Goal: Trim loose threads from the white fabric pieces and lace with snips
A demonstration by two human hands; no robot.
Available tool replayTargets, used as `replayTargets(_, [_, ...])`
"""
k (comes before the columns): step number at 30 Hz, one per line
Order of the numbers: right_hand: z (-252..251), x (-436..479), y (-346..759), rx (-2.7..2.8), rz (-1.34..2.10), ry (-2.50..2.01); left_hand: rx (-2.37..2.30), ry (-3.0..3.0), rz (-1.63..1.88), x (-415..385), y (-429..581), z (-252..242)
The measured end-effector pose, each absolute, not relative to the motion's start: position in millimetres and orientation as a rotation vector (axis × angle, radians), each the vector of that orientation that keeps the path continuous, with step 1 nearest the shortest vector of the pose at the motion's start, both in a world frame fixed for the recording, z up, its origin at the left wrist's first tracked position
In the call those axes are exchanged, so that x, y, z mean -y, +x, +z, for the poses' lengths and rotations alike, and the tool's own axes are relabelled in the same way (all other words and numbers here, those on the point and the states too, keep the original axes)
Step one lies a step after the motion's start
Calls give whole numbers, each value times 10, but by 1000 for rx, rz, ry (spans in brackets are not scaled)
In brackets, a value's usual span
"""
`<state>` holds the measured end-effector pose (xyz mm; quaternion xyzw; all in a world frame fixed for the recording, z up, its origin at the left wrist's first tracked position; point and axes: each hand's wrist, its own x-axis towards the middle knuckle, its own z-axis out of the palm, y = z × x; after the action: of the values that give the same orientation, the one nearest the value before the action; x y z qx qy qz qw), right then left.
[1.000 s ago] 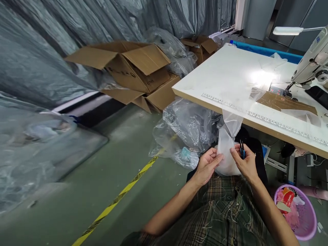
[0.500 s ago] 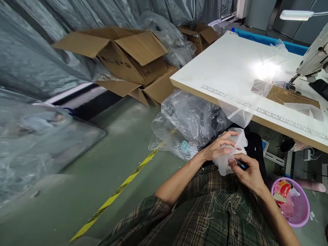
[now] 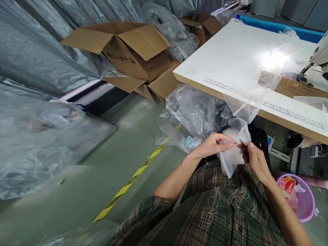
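Observation:
My left hand pinches the edge of a sheer white fabric piece between thumb and fingers above my lap. Close by on the right, my right hand is closed around small dark thread snips, whose pointed blades face up and left beside the fabric. From the lap the sheer material runs up over the table edge. Loose threads cling to my plaid shirt.
A white sewing table with a printed ruler carries a sewing machine and a brown template. Clear plastic bags lie beneath its edge. Cardboard boxes stand at the back left. A pink basket holds scraps at right.
My hands have drawn slightly apart. The left has shifted its hold to the fabric's edge, and the snips' blades now show plainly in my right hand. The view has shifted slightly.

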<state>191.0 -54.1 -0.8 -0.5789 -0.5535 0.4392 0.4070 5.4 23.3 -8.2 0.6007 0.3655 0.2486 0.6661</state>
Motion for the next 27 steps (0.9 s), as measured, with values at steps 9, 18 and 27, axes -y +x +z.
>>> replayTargets(9, [121,448,1878,1553,1066,-1570,-802,1435,602,-261,61,22])
replayTargets(18, [105,389,1836,1659,1007,-1586,-834,1547,495,-281,60,151])
replayTargets(27, [8,447,1804,1593,983,-1622,-804,1505,519,-304,56,123])
